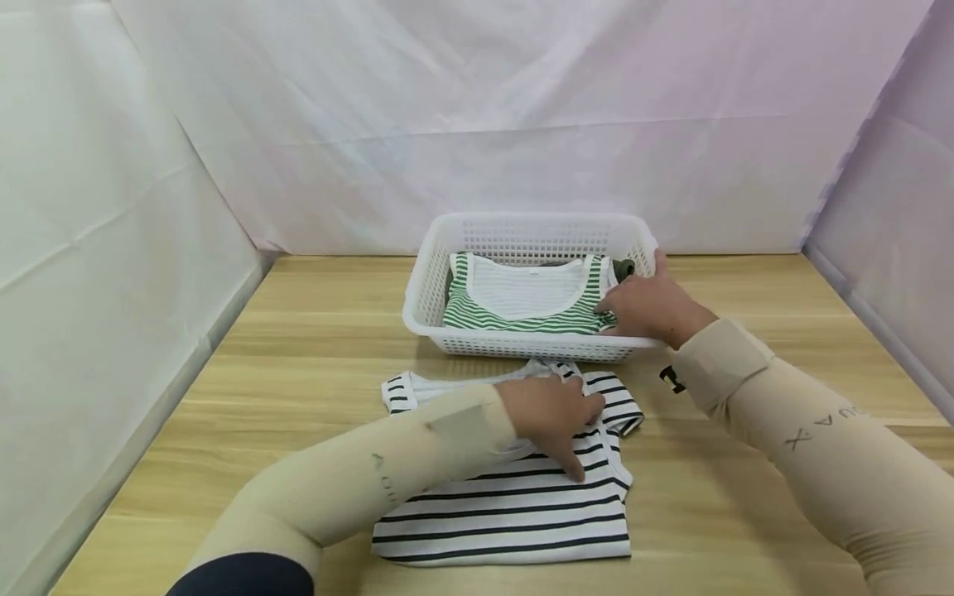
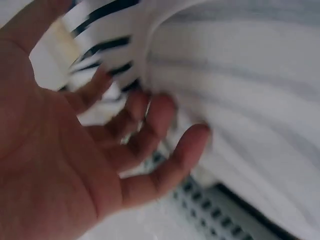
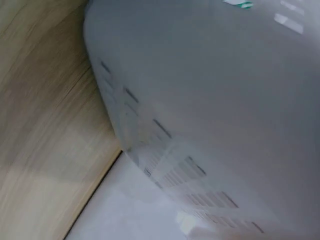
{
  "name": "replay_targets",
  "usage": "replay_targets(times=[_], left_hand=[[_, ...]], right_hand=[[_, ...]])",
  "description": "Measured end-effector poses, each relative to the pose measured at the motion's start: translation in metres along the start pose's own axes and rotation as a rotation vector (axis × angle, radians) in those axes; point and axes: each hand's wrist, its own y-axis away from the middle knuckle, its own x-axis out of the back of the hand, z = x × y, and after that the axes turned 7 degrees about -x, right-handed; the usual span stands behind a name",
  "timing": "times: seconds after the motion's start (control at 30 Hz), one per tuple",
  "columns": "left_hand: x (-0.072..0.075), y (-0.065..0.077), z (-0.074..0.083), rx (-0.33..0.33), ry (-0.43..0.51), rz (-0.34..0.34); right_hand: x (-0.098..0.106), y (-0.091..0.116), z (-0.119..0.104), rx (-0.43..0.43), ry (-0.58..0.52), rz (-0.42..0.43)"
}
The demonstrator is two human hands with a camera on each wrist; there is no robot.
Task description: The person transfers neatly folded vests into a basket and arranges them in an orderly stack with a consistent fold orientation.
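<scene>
A black-and-white striped cloth top (image 1: pixel 507 521) lies spread on the light wood-grain table (image 1: pixel 298 356), just in front of a white perforated plastic basket (image 1: pixel 522 345). The left hand (image 1: pixel 551 414) is over its upper part, fingers loosely spread and slightly bent, with no cloth gripped between them; the left wrist view shows the fingertips close to the fabric.

The right hand (image 1: pixel 648 306) is at the basket's right end, some fingers reaching inside over a green-and-white striped cloth top (image 1: pixel 522 290); whether they grip anything cannot be told. A dark olive cloth (image 1: pixel 624 268) shows behind that top.

A small pale label (image 1: pixel 533 272) sits at the green-striped top's neckline, too small to read. The beige left sleeve (image 1: pixel 343 484) carries a handwritten "A" followed by fainter letters; the beige right sleeve (image 1: pixel 805 439) bears an "X" and more faint characters. Beside the right cuff, a black letter-like mark (image 1: pixel 672 380) shows on the table, not clearly legible.
</scene>
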Motion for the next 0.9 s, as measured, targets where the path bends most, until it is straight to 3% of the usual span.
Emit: replay_targets(times=[0.07,0.17,0.23,0.3,0.43,0.57,0.63,0.73,0.83,0.9], left_hand=[[-0.001,0.013,-0.011,-0.075,0.065,0.029],[-0.002,0.039,-0.033,-0.169,0.141,0.125],[-0.003,0.057,-0.049,-0.198,0.178,0.202],[-0.007,0.074,-0.065,-0.179,0.227,0.259],[-0.021,0.102,-0.096,-0.067,0.31,0.317],[-0.043,0.128,-0.122,0.044,0.312,0.344],[-0.054,0.139,-0.131,0.097,0.301,0.345],[-0.067,0.149,-0.139,0.198,0.276,0.328],[-0.074,0.154,-0.143,0.301,0.257,0.309],[-0.075,0.154,-0.145,0.349,0.242,0.308]], right_hand=[[-0.003,0.001,0.001,-0.001,-0.015,0.01],[-0.005,0.002,0.002,0.0,-0.043,0.033],[-0.005,0.002,0.002,-0.008,-0.052,0.04],[-0.005,0.001,0.003,-0.013,-0.061,0.05],[-0.004,-0.002,0.001,-0.026,-0.087,0.065],[-0.003,-0.006,0.0,-0.058,-0.217,0.112],[-0.004,-0.005,0.001,-0.064,-0.292,0.195],[-0.006,0.004,-0.002,-0.03,-0.362,0.397],[-0.002,0.025,-0.015,0.062,-0.395,0.592],[0.002,0.043,-0.027,0.145,-0.416,0.625]])
